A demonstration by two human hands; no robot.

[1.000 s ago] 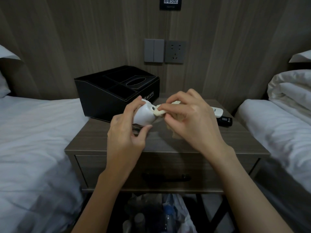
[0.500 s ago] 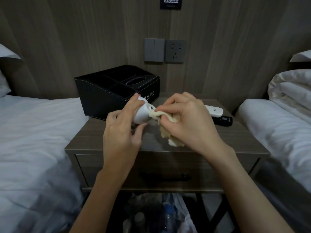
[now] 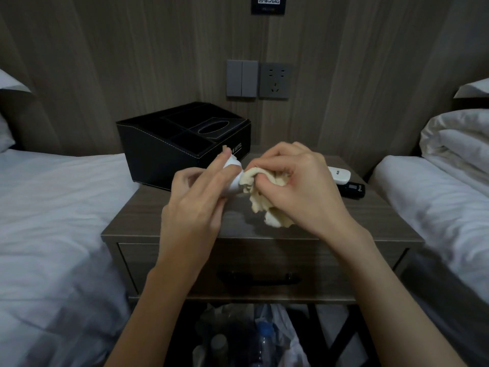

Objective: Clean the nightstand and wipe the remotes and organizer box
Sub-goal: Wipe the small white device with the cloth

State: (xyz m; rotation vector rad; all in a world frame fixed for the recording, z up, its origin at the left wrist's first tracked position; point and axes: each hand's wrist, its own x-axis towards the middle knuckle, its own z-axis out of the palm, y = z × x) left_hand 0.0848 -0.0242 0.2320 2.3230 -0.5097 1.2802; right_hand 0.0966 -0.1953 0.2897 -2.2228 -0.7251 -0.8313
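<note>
Two white beds, the left bed (image 3: 53, 207) and the right bed (image 3: 436, 207), stand on each side of a brown nightstand (image 3: 264, 229). A bag of bottles (image 3: 251, 340) sits under it. At the back left of the top is the black organizer box (image 3: 164, 149), turned a bit on a slant. Both hands are up over the middle of the top, in front of the box.

The left hand (image 3: 193, 207) has its fingers and thumb curled round a small white thing (image 3: 234, 162). The fingers hide most of it, so I cannot tell what it is. It leans, with one end up by the pointing finger, near the box, and the other end lower.

The right hand (image 3: 304, 186) is bunched round a cream cloth (image 3: 262, 202). The cloth touches the lower end of the white thing and hangs down under the hand.

A white remote (image 3: 340, 174) and a black remote (image 3: 353, 189) lie side by side at the right edge, partly behind the right hand.
</note>
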